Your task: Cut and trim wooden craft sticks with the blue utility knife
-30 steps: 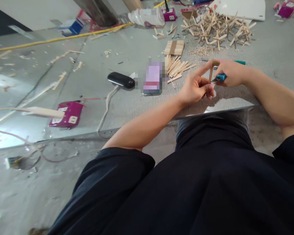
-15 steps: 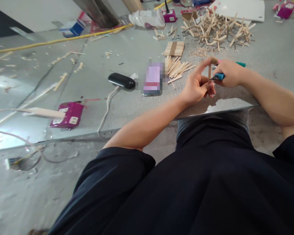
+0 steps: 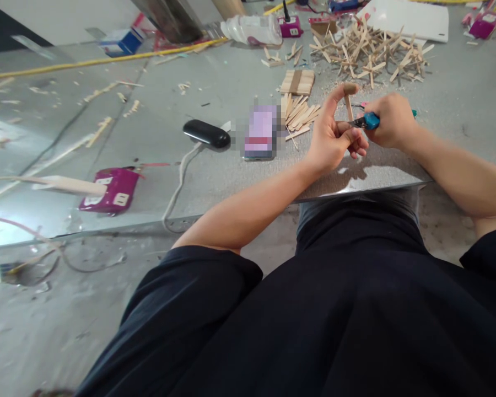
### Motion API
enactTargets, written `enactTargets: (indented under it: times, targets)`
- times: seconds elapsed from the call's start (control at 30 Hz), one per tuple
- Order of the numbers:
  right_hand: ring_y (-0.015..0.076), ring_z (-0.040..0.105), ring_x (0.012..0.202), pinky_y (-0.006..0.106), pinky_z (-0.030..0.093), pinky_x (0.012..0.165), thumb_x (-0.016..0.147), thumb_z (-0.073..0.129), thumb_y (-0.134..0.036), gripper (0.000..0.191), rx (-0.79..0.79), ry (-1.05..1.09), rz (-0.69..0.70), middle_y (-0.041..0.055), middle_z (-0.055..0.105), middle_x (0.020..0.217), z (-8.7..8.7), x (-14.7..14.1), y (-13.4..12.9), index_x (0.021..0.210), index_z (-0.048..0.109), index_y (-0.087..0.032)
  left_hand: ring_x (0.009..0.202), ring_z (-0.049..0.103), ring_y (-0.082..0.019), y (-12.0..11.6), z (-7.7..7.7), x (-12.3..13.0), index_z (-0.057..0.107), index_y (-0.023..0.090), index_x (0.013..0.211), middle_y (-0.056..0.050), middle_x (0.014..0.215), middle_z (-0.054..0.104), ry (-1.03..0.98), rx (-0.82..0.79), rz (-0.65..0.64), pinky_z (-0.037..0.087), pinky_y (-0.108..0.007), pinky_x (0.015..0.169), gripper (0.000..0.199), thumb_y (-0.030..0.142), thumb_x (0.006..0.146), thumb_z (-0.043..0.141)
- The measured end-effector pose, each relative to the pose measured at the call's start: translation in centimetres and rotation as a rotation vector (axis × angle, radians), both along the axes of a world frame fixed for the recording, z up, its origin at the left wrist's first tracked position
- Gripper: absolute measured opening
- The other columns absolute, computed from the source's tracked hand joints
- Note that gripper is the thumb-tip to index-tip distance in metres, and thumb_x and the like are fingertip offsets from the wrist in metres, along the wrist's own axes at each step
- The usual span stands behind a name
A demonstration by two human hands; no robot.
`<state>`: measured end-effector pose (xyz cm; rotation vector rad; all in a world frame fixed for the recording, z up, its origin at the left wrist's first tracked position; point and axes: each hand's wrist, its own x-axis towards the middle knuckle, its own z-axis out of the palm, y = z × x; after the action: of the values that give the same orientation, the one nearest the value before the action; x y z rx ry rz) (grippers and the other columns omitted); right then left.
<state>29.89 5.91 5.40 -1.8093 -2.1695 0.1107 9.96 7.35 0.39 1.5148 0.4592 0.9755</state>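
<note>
My left hand holds a wooden craft stick on end, its top against the bent index finger and its lower end near the thumb. My right hand is closed around a blue-handled tool with a dark metal tip. That tip meets the lower part of the stick beside my left thumb; whether it is a blade or jaws I cannot make out. Loose craft sticks fan out left of my left hand, below a banded bundle of sticks. Something with a pink part lies behind my right hand.
Beyond my hands is a heap of crossed sticks, with a white board behind. A phone and a black case lie left. Further left is a purple box with cables. A plastic bottle lies at the back.
The tool and my right hand have shifted slightly up, showing more of the blue handle. My left index finger has lifted slightly and the stick leans more to the left.
</note>
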Motion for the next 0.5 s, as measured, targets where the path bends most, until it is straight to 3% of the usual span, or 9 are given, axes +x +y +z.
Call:
enactTargets:
  times: [0.27, 0.5]
  targets:
    - [0.0303, 0.065, 0.087, 0.048, 0.039, 0.078, 0.098, 0.068, -0.049, 0.043, 0.054, 0.004, -0.075, 0.0104, 0.072, 0.078, 0.32, -0.12, -0.21, 0.072, 0.042, -0.028, 0.068, 0.079, -0.017, 0.49, -0.31, -0.04, 0.008, 0.029, 0.185, 0.002, 0.082, 0.080, 0.017, 0.054, 0.028, 0.059, -0.029, 0.058, 0.107, 0.053, 0.107, 0.077]
    - [0.0271, 0.065, 0.082, 0.044, 0.040, 0.073, 0.090, 0.073, -0.041, 0.039, 0.018, -0.020, 0.016, 0.0063, 0.068, 0.073, 0.45, 0.58, 0.18, 0.068, 0.044, -0.028, 0.065, 0.078, -0.017, 0.86, -0.46, -0.13, 0.011, 0.031, 0.185, 0.005, 0.078, 0.079, -0.028, 0.018, 0.022, 0.058, -0.027, 0.056, 0.110, 0.043, 0.103, 0.082]
